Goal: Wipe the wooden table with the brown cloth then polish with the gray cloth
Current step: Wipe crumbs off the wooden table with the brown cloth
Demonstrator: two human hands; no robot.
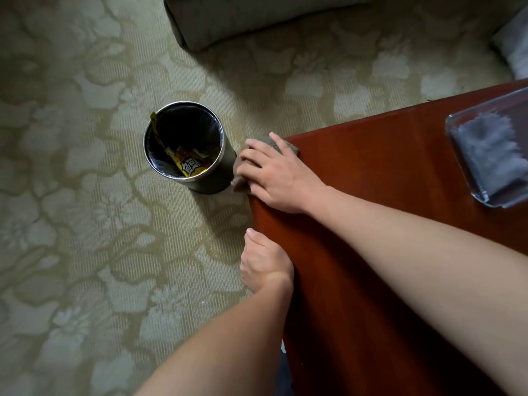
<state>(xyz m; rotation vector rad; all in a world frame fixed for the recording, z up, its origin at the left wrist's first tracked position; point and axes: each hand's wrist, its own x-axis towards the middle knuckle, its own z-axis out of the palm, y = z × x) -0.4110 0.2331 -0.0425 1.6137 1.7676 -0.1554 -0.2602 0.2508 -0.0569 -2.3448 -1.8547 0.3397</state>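
Observation:
The reddish-brown wooden table (385,178) fills the right side of the view. My right hand (277,175) presses the brown cloth (288,145) flat onto the table's far left corner, and the cloth hangs partly over the edge. My left hand (264,261) sits at the table's left edge, lower down, fingers curled against the side and mostly hidden below the edge. The gray cloth (491,151) lies in a clear glass tray (457,164) at the right of the table.
A round metal waste bin (211,178) with a black liner and yellow wrappers stands on the patterned green carpet just left of the table corner. A gray upholstered seat (243,18) sits at the top of the view.

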